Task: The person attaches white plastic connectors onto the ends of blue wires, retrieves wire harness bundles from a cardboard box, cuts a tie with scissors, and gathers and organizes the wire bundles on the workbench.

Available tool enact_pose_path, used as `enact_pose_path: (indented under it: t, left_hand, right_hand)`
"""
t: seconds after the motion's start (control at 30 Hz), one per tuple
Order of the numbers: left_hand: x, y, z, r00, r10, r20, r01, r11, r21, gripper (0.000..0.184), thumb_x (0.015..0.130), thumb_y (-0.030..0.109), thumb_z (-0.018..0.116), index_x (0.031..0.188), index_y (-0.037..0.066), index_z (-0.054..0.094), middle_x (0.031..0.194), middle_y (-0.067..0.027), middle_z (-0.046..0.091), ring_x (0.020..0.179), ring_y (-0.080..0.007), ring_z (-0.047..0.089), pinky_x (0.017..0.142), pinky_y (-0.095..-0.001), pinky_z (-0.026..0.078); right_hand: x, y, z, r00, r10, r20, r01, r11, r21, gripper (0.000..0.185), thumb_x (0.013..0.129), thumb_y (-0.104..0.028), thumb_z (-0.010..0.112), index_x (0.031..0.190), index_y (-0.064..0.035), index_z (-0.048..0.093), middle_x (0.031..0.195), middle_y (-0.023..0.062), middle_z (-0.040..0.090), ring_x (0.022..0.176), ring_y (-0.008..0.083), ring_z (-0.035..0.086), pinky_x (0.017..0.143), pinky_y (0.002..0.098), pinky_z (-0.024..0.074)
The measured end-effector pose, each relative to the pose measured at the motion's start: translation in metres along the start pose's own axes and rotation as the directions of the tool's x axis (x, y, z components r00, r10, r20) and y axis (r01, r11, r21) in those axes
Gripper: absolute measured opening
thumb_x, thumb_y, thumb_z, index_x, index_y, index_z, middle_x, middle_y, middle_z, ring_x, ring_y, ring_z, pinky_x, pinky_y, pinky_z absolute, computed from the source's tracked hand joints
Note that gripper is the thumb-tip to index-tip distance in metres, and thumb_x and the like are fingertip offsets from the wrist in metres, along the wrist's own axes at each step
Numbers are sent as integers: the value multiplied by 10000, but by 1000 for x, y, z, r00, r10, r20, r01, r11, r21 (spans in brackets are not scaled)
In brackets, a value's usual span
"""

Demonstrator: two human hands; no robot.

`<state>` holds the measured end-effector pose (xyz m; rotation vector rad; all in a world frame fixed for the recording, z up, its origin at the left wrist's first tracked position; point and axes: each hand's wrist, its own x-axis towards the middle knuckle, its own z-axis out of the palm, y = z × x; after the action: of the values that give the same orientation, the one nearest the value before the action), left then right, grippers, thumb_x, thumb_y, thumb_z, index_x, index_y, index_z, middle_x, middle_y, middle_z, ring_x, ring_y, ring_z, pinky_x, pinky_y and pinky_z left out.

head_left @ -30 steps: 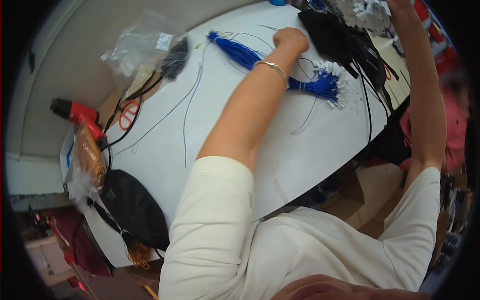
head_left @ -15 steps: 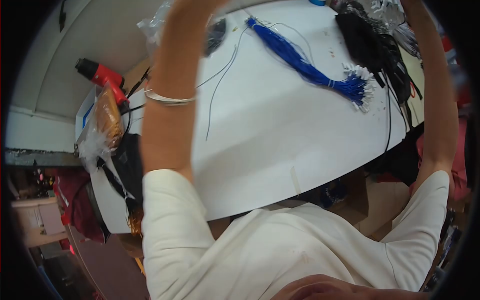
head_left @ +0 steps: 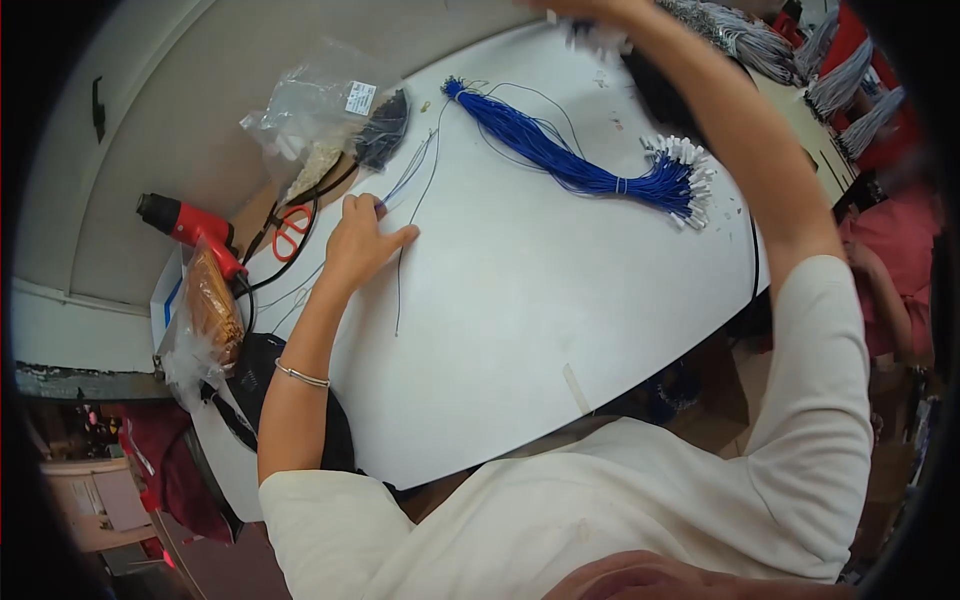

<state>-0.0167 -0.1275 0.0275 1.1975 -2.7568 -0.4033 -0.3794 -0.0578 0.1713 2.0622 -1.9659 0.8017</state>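
On the white table, my left hand (head_left: 365, 240) is closed over thin grey-blue wires (head_left: 408, 172), its thumb sticking out to the side. Another thin dark wire (head_left: 400, 285) runs loose past the thumb. Across the table's far half lies a tied bundle of blue wires (head_left: 560, 155), with white connectors (head_left: 690, 185) at its right end. My right hand (head_left: 590, 8) reaches over the far edge, blurred and partly cut off by the frame. Blurred white-tipped wires (head_left: 598, 40) hang at that hand and seem to be in its grip.
A red heat gun (head_left: 195, 225), orange-handled scissors (head_left: 291, 235), and a clear labelled bag (head_left: 320, 110) sit at left. Nearby is a bag of orange-brown material (head_left: 212, 300). Grey wire bundles (head_left: 745, 40) are piled at far right. Another person's arm (head_left: 880, 285) shows at the right edge.
My left hand has come back from beyond the top edge to the wires on the table. My right arm has swung left across the far side, with blurred white-tipped wires at the hand.
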Motion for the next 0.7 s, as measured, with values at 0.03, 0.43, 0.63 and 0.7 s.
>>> enact_pose_path:
  t: [0.03,0.43,0.63,0.7]
  left_hand:
    - [1,0,4,999,-5,33,5,1000,-15,421,810,331,698,1015,-18,584,1024,-180,556,865,-298,592,767,-387,493]
    - [6,6,20,977,123,-175,-113,991,69,144,874,63,483,948,-61,482,926,-217,577,809,-375,571,781,-437,475]
    - [7,0,-3,977,-204,67,215,905,-367,174,885,77,483,979,-69,469,909,-225,614,838,-378,597,800,-437,481]
    - [3,2,-10,976,-211,54,216,909,-355,182,887,83,485,983,-71,471,913,-227,618,841,-378,603,802,-436,483]
  right_hand:
    - [-12,18,45,1000,0,-3,0,1000,-4,156,778,-120,559,864,9,543,779,152,623,671,334,561,652,399,470]
    - [-40,32,125,993,98,-73,-117,933,-341,376,814,-323,686,1038,-25,634,942,127,695,837,318,659,748,398,523]
    - [-87,-43,75,973,229,28,-225,968,-109,319,879,-270,636,1085,-31,589,991,108,646,845,249,623,745,346,503]
    - [-122,-59,86,990,140,6,-134,959,-248,278,895,-226,612,1074,-16,578,967,132,617,823,257,600,724,353,501]
